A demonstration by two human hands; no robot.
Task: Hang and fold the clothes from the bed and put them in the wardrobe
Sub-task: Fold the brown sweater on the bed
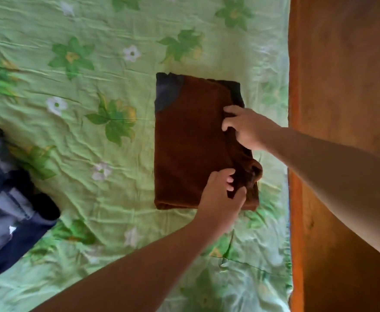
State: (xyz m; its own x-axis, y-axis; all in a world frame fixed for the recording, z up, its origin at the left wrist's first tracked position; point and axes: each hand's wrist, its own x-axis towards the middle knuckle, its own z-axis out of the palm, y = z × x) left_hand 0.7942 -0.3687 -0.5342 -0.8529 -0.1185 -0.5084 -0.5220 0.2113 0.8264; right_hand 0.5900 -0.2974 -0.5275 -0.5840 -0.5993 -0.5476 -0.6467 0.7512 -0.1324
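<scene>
I see the brown folded cloth [189,149] lying flat on the bed [94,64], close to the bed's right edge. Its long side runs away from me, along that edge. Both hands are on its right side, a little apart. My left hand [220,194] pinches the near right corner. My right hand [245,129] grips the right edge farther up, with its fingers curled into the fold. I think the cloth is ready to lift, and both hands are about as near to it. A pile of dark blue clothes [7,199] waits at the bed's left edge. I can read no words or labels.
</scene>
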